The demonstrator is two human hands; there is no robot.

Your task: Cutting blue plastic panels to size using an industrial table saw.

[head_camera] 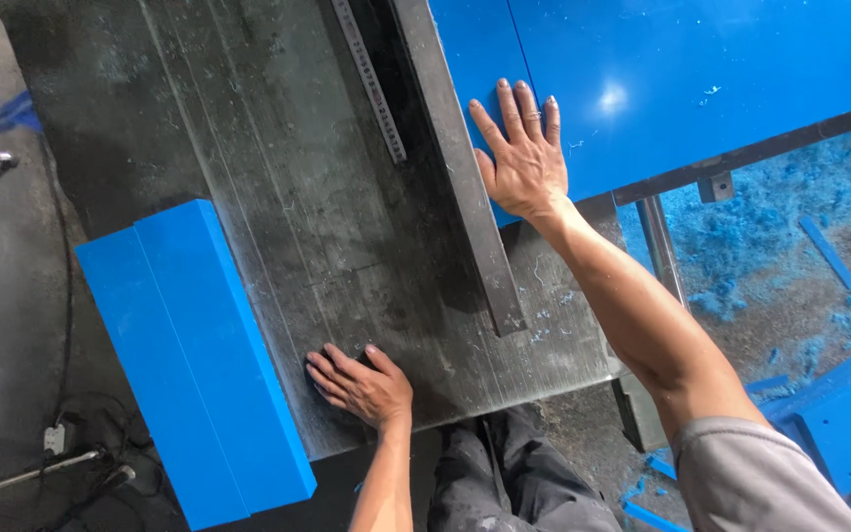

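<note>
Hands both flat, nothing gripped. Right hand (524,158) lies palm-down on the large blue sheet (701,79), fingers (529,103) spread wide and pointing away from the person, its heel just beside the grey metal fence bar (465,177) that runs along the sheet's near edge. Left hand (364,386) rests palm-down on the dark, scratched steel tabletop (278,177) near its front edge, fingers loosely spread toward the left, holding nothing. Just left of that hand, 2 thick blue slabs (194,365) lie side by side, overhanging the tabletop's left edge. Steel ruler strip (371,84) is set into the tabletop beside the fence bar. Blue shavings (780,227) and offcut strips cover the floor (12,276) at right; cables lie on the floor at left.
</note>
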